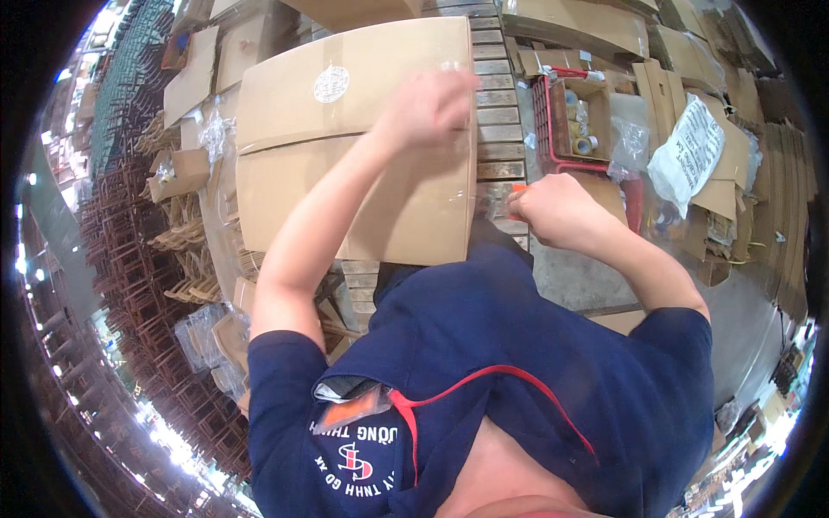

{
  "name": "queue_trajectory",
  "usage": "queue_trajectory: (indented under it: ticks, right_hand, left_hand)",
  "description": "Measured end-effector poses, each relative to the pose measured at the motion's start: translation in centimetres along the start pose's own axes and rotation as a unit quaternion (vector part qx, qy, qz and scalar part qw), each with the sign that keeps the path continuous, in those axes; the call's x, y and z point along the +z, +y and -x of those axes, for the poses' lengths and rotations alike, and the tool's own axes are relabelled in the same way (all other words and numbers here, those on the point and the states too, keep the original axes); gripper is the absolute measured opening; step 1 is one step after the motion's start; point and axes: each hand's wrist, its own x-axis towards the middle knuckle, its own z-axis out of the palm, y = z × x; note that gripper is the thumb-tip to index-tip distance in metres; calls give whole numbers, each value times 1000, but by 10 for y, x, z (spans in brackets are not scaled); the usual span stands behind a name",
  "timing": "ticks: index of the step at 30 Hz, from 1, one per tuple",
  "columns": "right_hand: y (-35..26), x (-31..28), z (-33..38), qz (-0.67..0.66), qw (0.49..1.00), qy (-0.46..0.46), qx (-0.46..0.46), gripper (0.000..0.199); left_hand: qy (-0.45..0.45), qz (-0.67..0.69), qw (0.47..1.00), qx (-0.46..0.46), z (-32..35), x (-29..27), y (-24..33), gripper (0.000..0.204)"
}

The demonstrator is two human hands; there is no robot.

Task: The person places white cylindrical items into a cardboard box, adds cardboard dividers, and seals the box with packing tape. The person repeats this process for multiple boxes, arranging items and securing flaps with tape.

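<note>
A large closed cardboard carton [302,190] lies in front of me, a dark seam running between its flaps and a round white printed mark on the far flap. Over the carton's right edge is my left hand [427,108], its fingers bent but smeared by motion. Whether they hold anything is not clear. To the right, beside the carton, my right hand [561,207] is closed around a small orange thing [518,188], mostly hidden by the fingers. Something clear and shiny, like film or tape, shows near that hand.
The carton rests on a slatted wooden surface [501,125]. At right, a red plastic crate [544,129] stands beside an open box with tape rolls [585,145]. A white plastic bag [688,155] lies on cardboard. Stacked rusty metal frames [138,224] line the left.
</note>
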Motion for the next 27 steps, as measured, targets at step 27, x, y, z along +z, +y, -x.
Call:
queue_trajectory:
  ticks: [27]
  right_hand:
    - [86, -113, -175, -335, 792, 324, 394, 36]
  left_hand:
    - [74, 40, 991, 107, 224, -13, 32, 32]
